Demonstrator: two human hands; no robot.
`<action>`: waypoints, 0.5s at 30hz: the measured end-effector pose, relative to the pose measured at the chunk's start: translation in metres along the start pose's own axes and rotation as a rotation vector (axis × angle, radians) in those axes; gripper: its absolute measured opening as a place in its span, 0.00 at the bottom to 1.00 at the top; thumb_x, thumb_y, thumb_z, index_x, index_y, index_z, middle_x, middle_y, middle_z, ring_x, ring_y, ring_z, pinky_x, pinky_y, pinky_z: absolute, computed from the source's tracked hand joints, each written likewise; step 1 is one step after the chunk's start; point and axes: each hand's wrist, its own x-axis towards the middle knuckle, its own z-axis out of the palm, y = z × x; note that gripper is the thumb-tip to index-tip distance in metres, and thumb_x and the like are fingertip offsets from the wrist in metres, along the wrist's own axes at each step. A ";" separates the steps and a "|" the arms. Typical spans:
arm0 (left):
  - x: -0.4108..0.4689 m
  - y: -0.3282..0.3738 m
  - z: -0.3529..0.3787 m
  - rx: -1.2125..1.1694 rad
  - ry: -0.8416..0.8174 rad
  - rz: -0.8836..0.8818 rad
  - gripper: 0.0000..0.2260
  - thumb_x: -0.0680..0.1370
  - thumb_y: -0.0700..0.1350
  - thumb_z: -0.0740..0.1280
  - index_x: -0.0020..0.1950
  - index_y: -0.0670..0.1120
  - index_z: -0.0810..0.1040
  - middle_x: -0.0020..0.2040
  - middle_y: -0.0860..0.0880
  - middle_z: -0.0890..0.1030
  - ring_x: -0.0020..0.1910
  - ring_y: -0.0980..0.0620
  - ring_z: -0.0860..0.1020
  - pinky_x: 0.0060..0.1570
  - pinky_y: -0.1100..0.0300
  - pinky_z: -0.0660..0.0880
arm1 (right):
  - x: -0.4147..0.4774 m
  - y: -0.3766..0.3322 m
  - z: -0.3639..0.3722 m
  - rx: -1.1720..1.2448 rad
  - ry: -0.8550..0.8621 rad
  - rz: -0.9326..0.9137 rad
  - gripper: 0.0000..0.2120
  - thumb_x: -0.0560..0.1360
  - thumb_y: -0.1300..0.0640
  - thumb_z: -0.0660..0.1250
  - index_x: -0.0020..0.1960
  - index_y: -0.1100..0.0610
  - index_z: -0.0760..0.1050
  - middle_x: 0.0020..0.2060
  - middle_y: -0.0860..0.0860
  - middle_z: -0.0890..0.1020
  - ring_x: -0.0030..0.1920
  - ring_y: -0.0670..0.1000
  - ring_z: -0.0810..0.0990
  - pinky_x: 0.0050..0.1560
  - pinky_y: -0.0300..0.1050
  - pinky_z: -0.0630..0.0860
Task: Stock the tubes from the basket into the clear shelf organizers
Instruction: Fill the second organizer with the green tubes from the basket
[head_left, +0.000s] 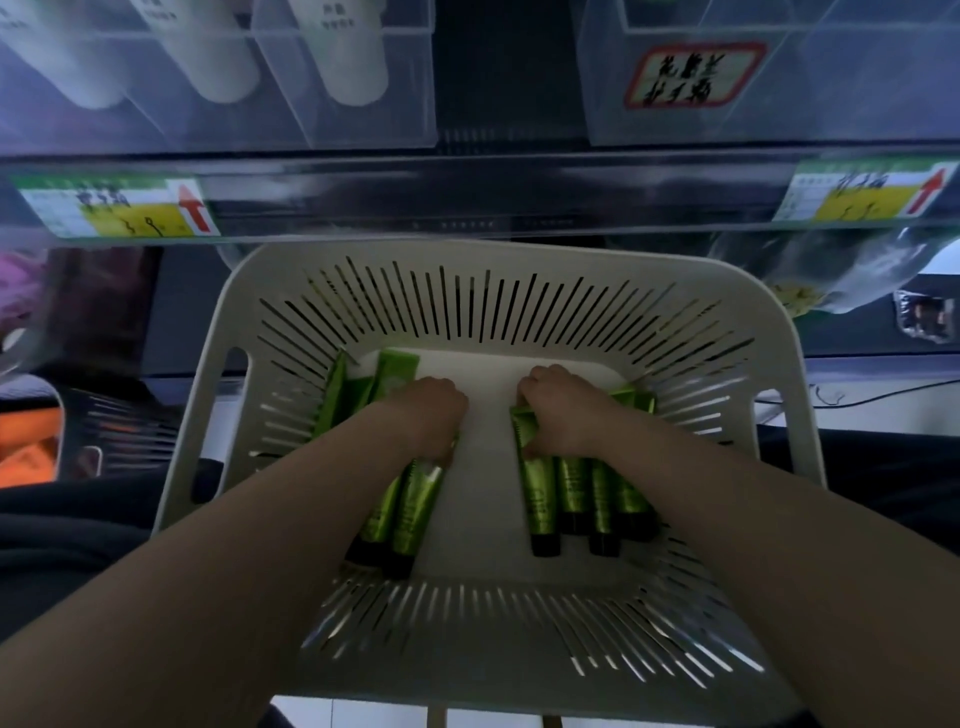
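Tubes | in basket | bunched under left grip, right grip

Glossy green tubes, matt slotted plastic basket, clear plastic organizers

**Occlusions and cropping.** The fingertips of the left hand and the right hand are hidden beneath the curled knuckles. The middle lengths of the green tubes are covered by both hands, and the print on them is too small to be read. The white tubes in the far left clear organizer are cut off by the top edge. Writing on the red-bordered label and the shelf tags is blurred. The left forearm and right forearm are cropped at the near edge.
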 end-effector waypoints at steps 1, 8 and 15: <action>0.000 -0.001 0.000 -0.005 0.008 0.005 0.20 0.72 0.47 0.72 0.60 0.42 0.72 0.58 0.43 0.72 0.57 0.45 0.72 0.49 0.57 0.70 | 0.000 -0.001 0.000 -0.006 0.016 -0.010 0.27 0.68 0.48 0.73 0.60 0.58 0.70 0.56 0.55 0.71 0.57 0.54 0.68 0.52 0.46 0.68; -0.006 0.000 -0.001 -0.043 0.031 0.003 0.19 0.72 0.47 0.72 0.60 0.41 0.76 0.57 0.42 0.75 0.54 0.46 0.75 0.48 0.57 0.73 | -0.005 -0.008 -0.006 0.036 0.082 -0.038 0.21 0.70 0.51 0.72 0.58 0.59 0.72 0.56 0.55 0.73 0.56 0.54 0.71 0.48 0.43 0.67; -0.026 0.001 -0.006 -0.080 0.037 -0.011 0.20 0.72 0.45 0.71 0.63 0.45 0.73 0.59 0.45 0.76 0.56 0.47 0.75 0.53 0.55 0.75 | -0.025 -0.010 -0.013 0.142 0.023 0.018 0.18 0.72 0.56 0.71 0.58 0.59 0.72 0.57 0.55 0.75 0.56 0.53 0.73 0.46 0.41 0.68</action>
